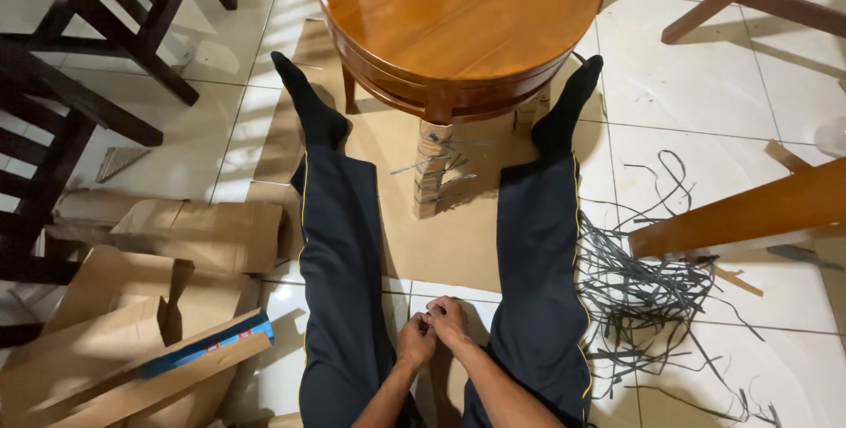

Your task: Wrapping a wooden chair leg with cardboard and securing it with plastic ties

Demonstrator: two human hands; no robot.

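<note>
Two hands are meeting low between the legs, over the pale glossy tile floor (705,84): left hand (416,342) and right hand (449,320) touching, fingers curled in and pressed together at the tips, pinching something too small to make out. Person is sitting on the floor, legs (339,243) in dark trousers with thin yellow side piping stretching forward, black socks (308,102) pointing toward a round table (458,14) of polished orange-brown wood. One table leg (432,168), standing between the legs, is showing a wrap of brown cardboard with thin grey strips poking out sideways. Flat cardboard sheet (441,234) is lying under the table and legs. Tangled pile of thin dark grey strips (643,296) is sprawling on the tiles just right of the right leg. Crumpled, folded cardboard pieces (132,322) are heaping at the left, one with a blue edge. Dark wooden chairs (79,66) are standing at far left.
</note>
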